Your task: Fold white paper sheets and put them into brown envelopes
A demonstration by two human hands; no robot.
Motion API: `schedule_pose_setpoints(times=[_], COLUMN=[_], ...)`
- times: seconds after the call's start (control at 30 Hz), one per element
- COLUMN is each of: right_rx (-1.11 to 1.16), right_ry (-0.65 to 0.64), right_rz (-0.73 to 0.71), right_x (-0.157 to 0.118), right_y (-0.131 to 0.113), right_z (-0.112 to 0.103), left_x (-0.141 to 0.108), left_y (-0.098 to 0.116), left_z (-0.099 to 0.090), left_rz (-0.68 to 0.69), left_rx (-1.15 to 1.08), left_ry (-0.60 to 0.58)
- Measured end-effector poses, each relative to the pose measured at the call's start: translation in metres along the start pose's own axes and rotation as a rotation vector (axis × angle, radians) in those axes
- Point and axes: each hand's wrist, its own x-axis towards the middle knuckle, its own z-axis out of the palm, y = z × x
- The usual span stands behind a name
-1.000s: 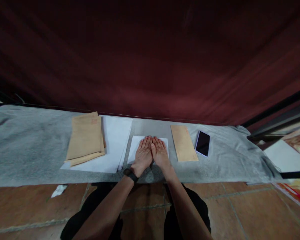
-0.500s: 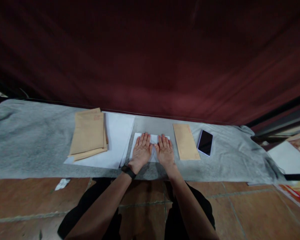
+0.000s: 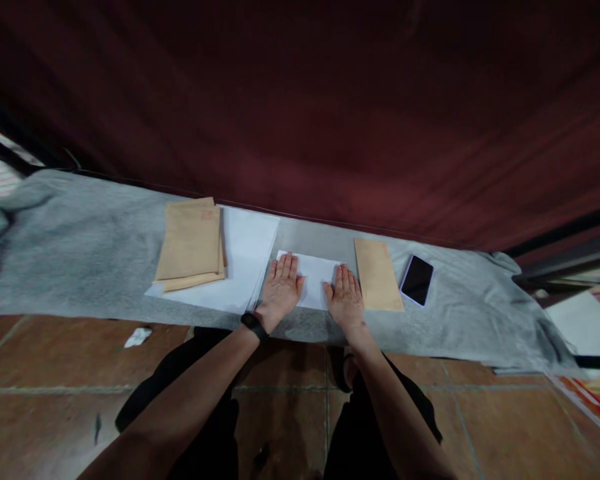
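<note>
A white sheet of paper [image 3: 316,280], apparently folded, lies flat in front of me on the grey cloth. My left hand [image 3: 281,287] rests palm down over its left end, fingers stretched out. At the right end, my right hand [image 3: 345,297] lies palm down too, with the fingers straight and the thumb out to the side. The middle of the paper shows between the two hands. Just right of my right hand is a single brown envelope [image 3: 380,275].
On the left, brown envelopes [image 3: 190,241] are stacked over larger white sheets [image 3: 247,243]. A phone [image 3: 418,280] lies right of the single envelope. Grey cloth [image 3: 95,247] covers the narrow surface, with a dark red curtain [image 3: 300,133] behind. Crumpled white paper [image 3: 138,337] is on the tiled floor.
My hands have moved apart across the paper, from nearly thumb to thumb out to its two ends. The whole view has tilted slightly.
</note>
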Motion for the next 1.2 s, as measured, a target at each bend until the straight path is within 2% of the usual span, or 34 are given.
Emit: schedule_pose_setpoints(times=[0.23,0.37,0.47,0.53,0.67,0.93,1.2], right_rx=[0.033,0.134,0.212,0.216,0.158,0.082,0.075], right_ry=[-0.009,-0.074,-0.142,-0.173,-0.189,-0.14,-0.139], right_rz=[-0.009,-0.083,-0.189,-0.219,-0.215,-0.241,-0.186], right_x=[-0.006,-0.012,-0.021,-0.026,-0.03,-0.032,-0.035], right_y=[0.005,-0.004,-0.014,-0.017,-0.01,0.007,0.015], right_z=[-0.013,-0.023,-0.025,-0.026,-0.025,-0.022,-0.024], left_x=[-0.002,-0.011,-0.023,-0.029,-0.033,-0.034,-0.039], left_y=[0.006,0.018,0.028,0.032,0.032,0.026,0.008], left_z=[-0.005,-0.005,0.0,0.004,0.007,0.002,0.005], left_rz=[0.018,0.147,0.272,0.295,0.281,0.236,0.159], left_rx=[0.002,-0.065,-0.086,-0.091,-0.11,-0.109,-0.064], left_ry=[0.049,0.071,0.026,-0.006,-0.028,-0.01,0.039])
